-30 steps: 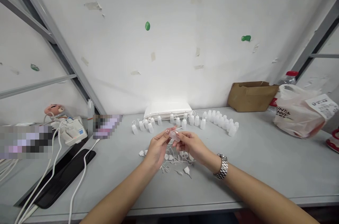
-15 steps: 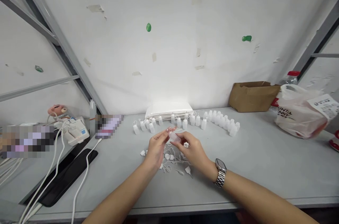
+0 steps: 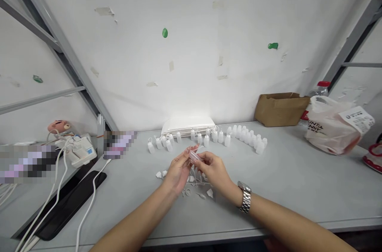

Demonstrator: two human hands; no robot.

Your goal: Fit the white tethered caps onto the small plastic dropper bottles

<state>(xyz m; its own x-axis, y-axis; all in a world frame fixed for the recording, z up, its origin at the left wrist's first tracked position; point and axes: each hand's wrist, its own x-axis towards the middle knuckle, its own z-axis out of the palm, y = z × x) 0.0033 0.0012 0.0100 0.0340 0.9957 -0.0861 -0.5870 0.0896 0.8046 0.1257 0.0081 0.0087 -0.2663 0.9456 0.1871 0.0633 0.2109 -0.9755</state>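
Note:
Between both hands, above the middle of the table, is a small translucent squeeze bottle, tilted. My left hand pinches its upper left end with the fingertips. My right hand grips the body from the right. A thin white strip sticks out past the fingers; its join to the bottle is hidden. Under the hands lie several loose white caps with thin tips and ring straps, partly covered by the hands. Behind them stand several capped bottles in loose rows.
Several bottles without visible caps stand grouped at right. A white slatted panel is against the wall. A cardboard box and a plastic bag sit back right. Cables, a power strip and a black phone lie left.
The bottle has turned in my hands, and my right fingers have shifted along it. The whole view has moved slightly, with the table things appearing a little further left.

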